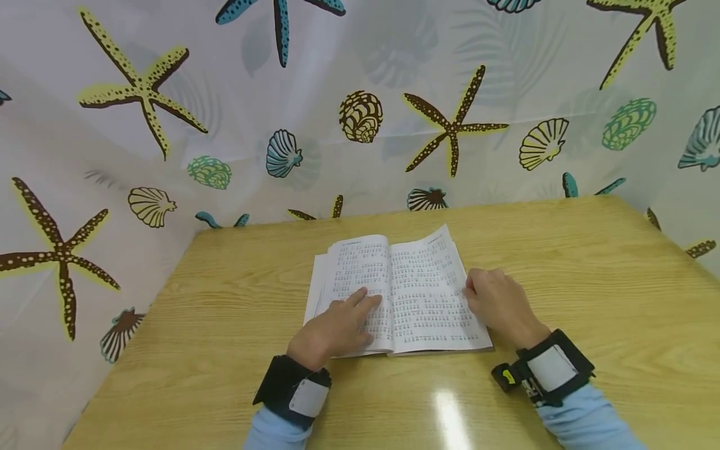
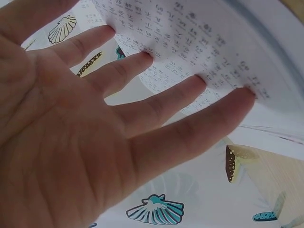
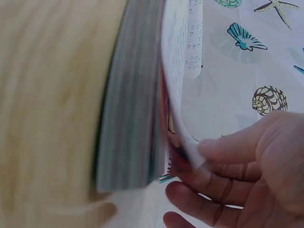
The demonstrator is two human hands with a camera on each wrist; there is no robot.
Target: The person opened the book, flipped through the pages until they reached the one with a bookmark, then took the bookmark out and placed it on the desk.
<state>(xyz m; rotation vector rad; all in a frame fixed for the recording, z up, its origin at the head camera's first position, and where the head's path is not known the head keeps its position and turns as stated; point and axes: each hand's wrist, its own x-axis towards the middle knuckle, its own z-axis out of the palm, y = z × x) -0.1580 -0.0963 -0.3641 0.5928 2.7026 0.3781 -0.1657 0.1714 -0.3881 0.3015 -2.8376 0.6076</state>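
Observation:
An open book (image 1: 422, 287) with closely printed white pages lies on the wooden table, its spine running between both hands. My left hand (image 1: 337, 328) rests on the left page, fingers extended; in the left wrist view its fingertips (image 2: 244, 95) touch the printed paper. At the outer edge of the right page is my right hand (image 1: 500, 306). Its thumb and curled fingers pinch the page (image 3: 176, 90), which bends up from the thick stack of pages (image 3: 130, 109) in the right wrist view. The far corner of that page is lifted.
The wooden table (image 1: 242, 294) extends around the book on all sides. Behind it and to the left hangs a white cloth (image 1: 315, 81) printed with starfish and shells. Each wrist wears a black strap (image 1: 554, 369) over a light blue sleeve (image 1: 590, 419).

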